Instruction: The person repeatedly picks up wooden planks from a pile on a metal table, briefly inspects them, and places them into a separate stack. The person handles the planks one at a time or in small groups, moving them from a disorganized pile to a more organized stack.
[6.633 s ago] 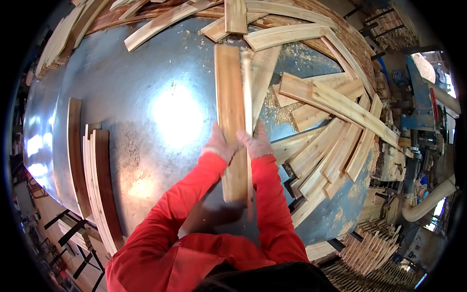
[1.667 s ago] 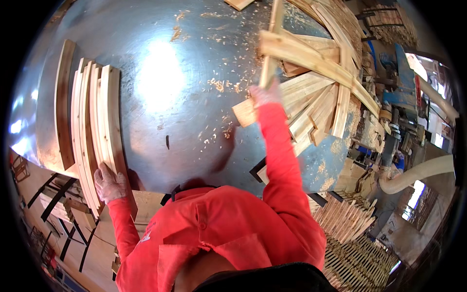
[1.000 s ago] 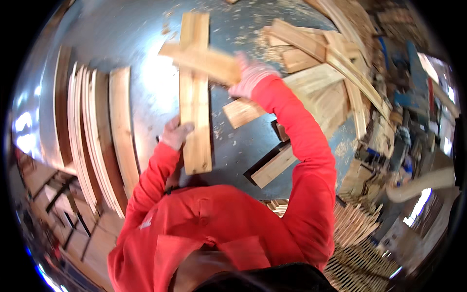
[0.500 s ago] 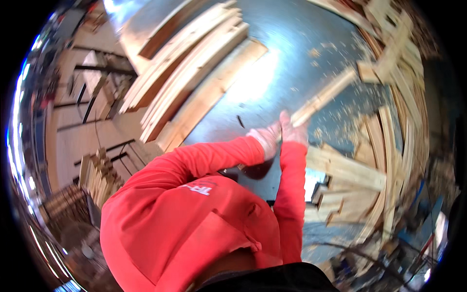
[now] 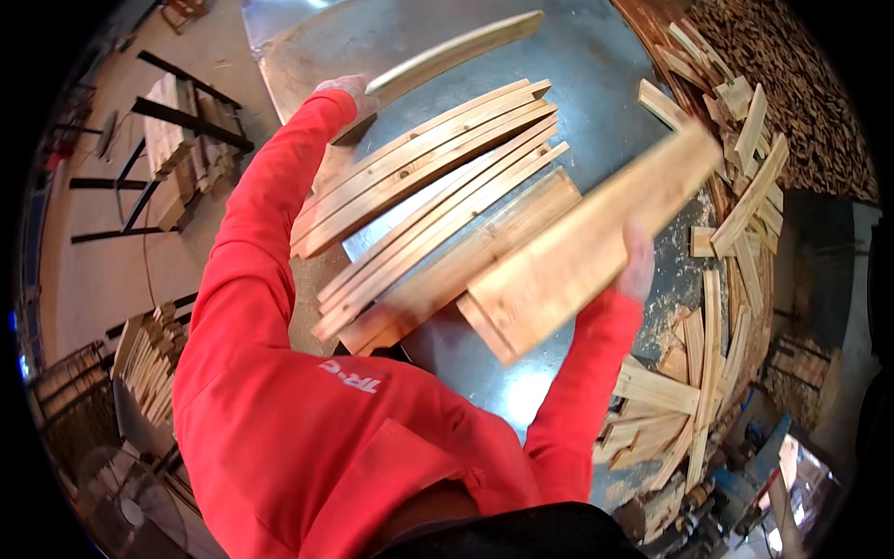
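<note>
My right hand (image 5: 637, 265), in a pale glove, grips the right-hand edge of a wide wooden board (image 5: 577, 247). The board slants over the metal tabletop (image 5: 610, 88), its far end blurred. Stretched out to the far left, my gloved left hand (image 5: 346, 93) is closed around the near end of a narrow board (image 5: 456, 51) standing on edge; its fingers are partly hidden. Between my hands lie a stack of slightly curved boards (image 5: 419, 163), several thinner boards (image 5: 447, 233) and a flat plank (image 5: 484, 252) that the wide board partly overlaps.
Offcuts (image 5: 656, 391) are heaped at the table's right side, with sawdust around them. More scraps (image 5: 745, 140) lie along the far right edge, before a big pile of wood pieces (image 5: 782, 65). On the left floor stand black metal racks (image 5: 191, 121) and a fan (image 5: 130, 508).
My hands were together at a piece of wood right of centre. The left has swung far left to the narrow board; the right now holds the wide board. The view has shifted.
</note>
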Motion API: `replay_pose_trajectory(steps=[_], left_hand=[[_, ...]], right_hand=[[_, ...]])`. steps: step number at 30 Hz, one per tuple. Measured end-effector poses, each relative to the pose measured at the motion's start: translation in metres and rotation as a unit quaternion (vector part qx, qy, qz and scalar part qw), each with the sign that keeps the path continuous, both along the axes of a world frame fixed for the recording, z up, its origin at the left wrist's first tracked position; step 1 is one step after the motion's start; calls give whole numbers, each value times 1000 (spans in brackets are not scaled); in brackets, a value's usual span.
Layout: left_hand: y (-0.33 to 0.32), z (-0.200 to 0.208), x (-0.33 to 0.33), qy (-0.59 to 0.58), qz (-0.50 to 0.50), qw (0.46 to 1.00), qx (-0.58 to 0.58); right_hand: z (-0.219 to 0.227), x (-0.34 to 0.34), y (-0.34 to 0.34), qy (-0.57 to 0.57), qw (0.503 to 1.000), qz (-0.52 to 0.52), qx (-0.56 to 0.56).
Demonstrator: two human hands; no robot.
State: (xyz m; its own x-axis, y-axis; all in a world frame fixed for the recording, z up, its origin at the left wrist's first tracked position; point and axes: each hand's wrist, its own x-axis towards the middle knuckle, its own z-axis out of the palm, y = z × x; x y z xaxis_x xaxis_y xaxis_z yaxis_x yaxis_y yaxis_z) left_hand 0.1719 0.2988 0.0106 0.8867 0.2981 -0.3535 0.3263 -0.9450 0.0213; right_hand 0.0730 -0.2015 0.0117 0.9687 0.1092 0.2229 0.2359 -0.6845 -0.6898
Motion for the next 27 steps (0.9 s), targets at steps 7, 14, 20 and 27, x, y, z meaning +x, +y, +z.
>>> replay_pose_trajectory(steps=[7,14,20,27], left_hand=[[77,-8,46,56,-57,993,-91],[43,-3,3,-31,-132,977,-166],[86,-14,18,-55,-118,987,-94],[97,-29,50,72,-125,988,46]], right_hand=[[41,179,275,281,956,-77,-17],[-34,152,384,443,826,9,349],[-55,17,178,165,860,-217,431],[-108,-95,207,257,892,-369,51]])
